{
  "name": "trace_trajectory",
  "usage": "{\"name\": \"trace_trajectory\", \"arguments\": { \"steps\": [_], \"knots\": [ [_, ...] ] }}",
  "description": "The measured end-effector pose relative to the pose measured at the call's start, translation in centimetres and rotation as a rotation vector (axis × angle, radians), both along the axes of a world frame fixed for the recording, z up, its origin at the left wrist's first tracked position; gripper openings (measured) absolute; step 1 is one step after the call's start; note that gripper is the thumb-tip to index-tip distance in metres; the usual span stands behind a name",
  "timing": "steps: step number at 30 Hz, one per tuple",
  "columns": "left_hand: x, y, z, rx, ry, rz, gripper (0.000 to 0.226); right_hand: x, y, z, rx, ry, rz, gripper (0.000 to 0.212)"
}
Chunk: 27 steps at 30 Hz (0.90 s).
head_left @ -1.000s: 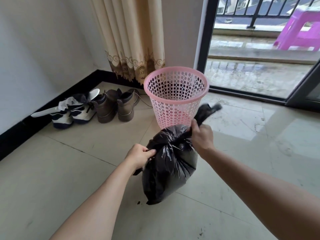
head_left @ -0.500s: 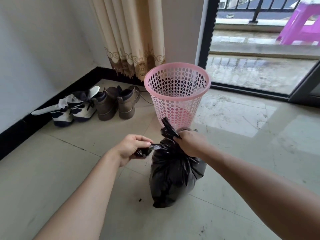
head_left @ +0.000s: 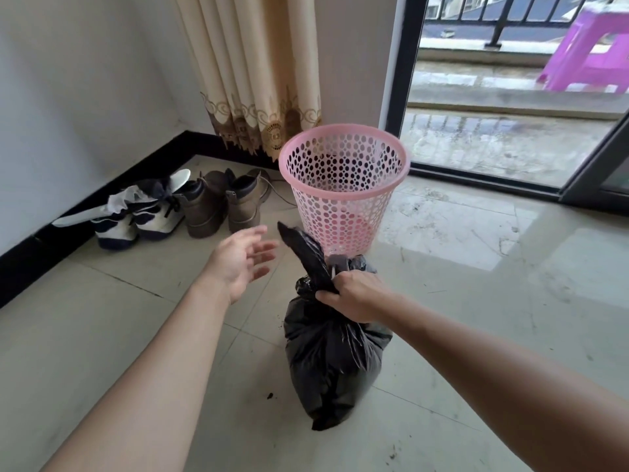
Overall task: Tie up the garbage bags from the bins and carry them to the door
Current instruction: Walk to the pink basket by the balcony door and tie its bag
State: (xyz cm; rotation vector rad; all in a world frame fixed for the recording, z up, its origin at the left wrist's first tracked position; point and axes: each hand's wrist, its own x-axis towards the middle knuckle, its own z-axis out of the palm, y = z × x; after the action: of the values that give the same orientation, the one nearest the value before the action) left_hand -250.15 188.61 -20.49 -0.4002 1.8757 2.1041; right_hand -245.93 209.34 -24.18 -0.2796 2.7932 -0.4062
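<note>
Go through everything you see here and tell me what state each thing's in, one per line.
Black plastic garbage bag: out of the bin, bulging, neck bunched together.
Pink perforated plastic bin: upright, no liner.
Left hand: open, holding nothing.
Right hand: fingers curled round the bag's neck.
Beige curtain: hanging in gathered folds.
Brown boots: upright, side by side.

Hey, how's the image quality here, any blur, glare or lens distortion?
Head view: daylight from the balcony door glares off the glossy floor; the left hand looks slightly motion-blurred; the right hand and garbage bag are sharp; the wide-angle lens bows the door frame.
</note>
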Motion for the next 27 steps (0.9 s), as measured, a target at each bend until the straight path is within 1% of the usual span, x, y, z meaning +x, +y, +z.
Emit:
{"name": "trace_trajectory", "arguments": {
  "steps": [1,2,3,5,6,8,9,10,11,13,14,15,17,18,20,22,24,26,27],
  "knots": [
    [0.2,-0.2,-1.2,-0.117,-0.041,0.029,0.032,-0.2,0.2,-0.2,-0.037,-0.039,-0.004,0.048],
    [0.5,-0.2,-2.2,-0.173,-0.085,0.023,0.034,-0.3,0.4,-0.6,-0.078,-0.076,-0.015,0.045],
    [1.0,-0.1,-3.1,-0.158,-0.133,-0.003,0.035,-0.5,0.4,-0.8,-0.128,-0.114,-0.025,0.044],
    [1.6,0.2,-3.9,-0.042,-0.211,-0.077,0.034,-0.7,0.4,-1.1,-0.239,-0.183,-0.047,0.044],
    [1.8,0.5,-3.9,-0.012,-0.227,-0.118,0.032,-0.8,0.3,-1.2,-0.291,-0.213,-0.048,0.04],
    [1.6,1.1,-3.7,-0.026,-0.222,-0.152,0.024,-0.8,0.1,-1.4,-0.392,-0.261,-0.032,0.018],
    [1.4,1.4,-3.8,-0.041,-0.212,-0.13,0.021,-0.7,-0.1,-1.5,-0.442,-0.273,-0.025,0.01],
    [1.2,1.6,-3.8,-0.038,-0.201,-0.088,0.02,-0.6,-0.2,-1.5,-0.496,-0.278,-0.029,0.009],
    [1.0,1.8,-3.8,-0.02,-0.19,-0.043,0.021,-0.5,-0.3,-1.5,-0.533,-0.274,-0.043,0.013],
    [0.8,1.7,-3.5,0.039,-0.169,0.024,0.021,-0.6,-0.2,-1.7,-0.568,-0.251,-0.115,0.037],
    [0.8,1.5,-3.4,0.075,-0.16,0.05,0.021,-0.7,0.0,-1.7,-0.549,-0.252,-0.161,0.047],
    [0.8,1.2,-3.2,0.106,-0.152,0.08,0.021,-0.9,0.4,-1.6,-0.508,-0.262,-0.205,0.049],
    [0.7,0.5,-3.1,0.159,-0.133,0.159,0.02,-1.2,1.0,-1.3,-0.433,-0.32,-0.23,0.036],
    [0.6,0.2,-3.2,0.196,-0.122,0.204,0.019,-1.4,1.2,-0.9,-0.446,-0.361,-0.224,0.031],
    [0.6,0.0,-3.5,0.286,-0.111,0.299,0.016,-1.6,1.3,-0.4,-0.558,-0.453,-0.26,0.027],
    [0.7,0.2,-3.7,0.353,-0.13,0.353,0.011,-1.8,1.5,-0.2,-0.735,-0.543,-0.435,0.025],
    [1.0,0.6,-4.1,0.392,-0.182,0.37,0.012,-1.9,2.2,-0.2,-0.936,-0.64,-0.595,0.024],
    [1.4,1.1,-4.4,0.402,-0.241,0.367,0.019,-2.1,3.1,-0.1,-1.109,-0.732,-0.675,0.021],
    [1.7,1.4,-4.3,0.369,-0.249,0.311,0.021,-2.1,3.4,0.0,-1.174,-0.767,-0.699,0.02]
  ]
}}
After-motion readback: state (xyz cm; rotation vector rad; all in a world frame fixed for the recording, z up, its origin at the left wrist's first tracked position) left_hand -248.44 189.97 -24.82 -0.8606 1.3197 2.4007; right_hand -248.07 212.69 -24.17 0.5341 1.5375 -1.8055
